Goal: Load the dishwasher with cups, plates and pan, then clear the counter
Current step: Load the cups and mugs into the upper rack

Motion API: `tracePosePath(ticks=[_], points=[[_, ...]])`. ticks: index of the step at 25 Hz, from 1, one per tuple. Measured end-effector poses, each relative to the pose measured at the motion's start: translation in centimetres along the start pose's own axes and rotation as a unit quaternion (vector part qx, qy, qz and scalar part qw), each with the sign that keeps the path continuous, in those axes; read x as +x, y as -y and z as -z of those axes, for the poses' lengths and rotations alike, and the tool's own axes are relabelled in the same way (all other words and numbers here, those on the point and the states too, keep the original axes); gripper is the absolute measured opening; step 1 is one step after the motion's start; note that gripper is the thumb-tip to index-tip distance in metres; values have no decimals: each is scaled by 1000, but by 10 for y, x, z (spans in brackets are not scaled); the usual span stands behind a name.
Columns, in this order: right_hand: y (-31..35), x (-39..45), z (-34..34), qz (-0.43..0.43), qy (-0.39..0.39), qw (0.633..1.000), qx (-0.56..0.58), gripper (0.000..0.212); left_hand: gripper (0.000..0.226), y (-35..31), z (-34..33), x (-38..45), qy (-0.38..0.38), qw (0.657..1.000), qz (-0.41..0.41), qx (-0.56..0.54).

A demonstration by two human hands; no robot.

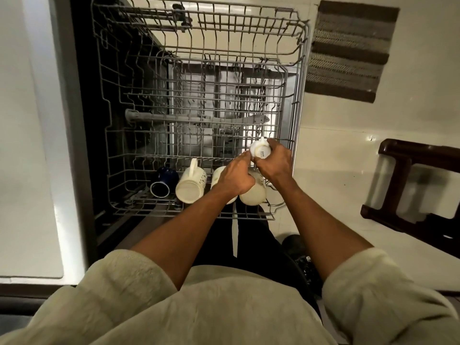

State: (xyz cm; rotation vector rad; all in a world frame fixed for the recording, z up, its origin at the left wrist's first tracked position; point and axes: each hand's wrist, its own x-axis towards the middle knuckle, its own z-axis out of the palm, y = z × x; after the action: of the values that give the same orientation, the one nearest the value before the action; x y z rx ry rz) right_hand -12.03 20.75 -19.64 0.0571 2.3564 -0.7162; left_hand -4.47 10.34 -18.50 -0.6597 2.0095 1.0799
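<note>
Grey coated-wire rack (297, 78), glossy ceramic mugs (190, 186), woven mat (348, 51), glossy floor tiles (348, 150)

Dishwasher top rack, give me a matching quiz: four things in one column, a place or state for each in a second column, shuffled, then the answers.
Column one:
1. dark blue cup
2. cream mug with handle up
3. small white cup
4. striped mat

Column two:
A. held in the right hand
B. on the floor beside the rack
C. leftmost in the front row
D. lying second from left

Pairs: 1-C, 2-D, 3-A, 4-B
</note>
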Motion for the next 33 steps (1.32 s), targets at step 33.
tracePosePath(ticks=[33], points=[[14, -36, 10, 73, 45, 985, -149, 71, 89, -9, 17, -26, -70, 994, -46, 66]])
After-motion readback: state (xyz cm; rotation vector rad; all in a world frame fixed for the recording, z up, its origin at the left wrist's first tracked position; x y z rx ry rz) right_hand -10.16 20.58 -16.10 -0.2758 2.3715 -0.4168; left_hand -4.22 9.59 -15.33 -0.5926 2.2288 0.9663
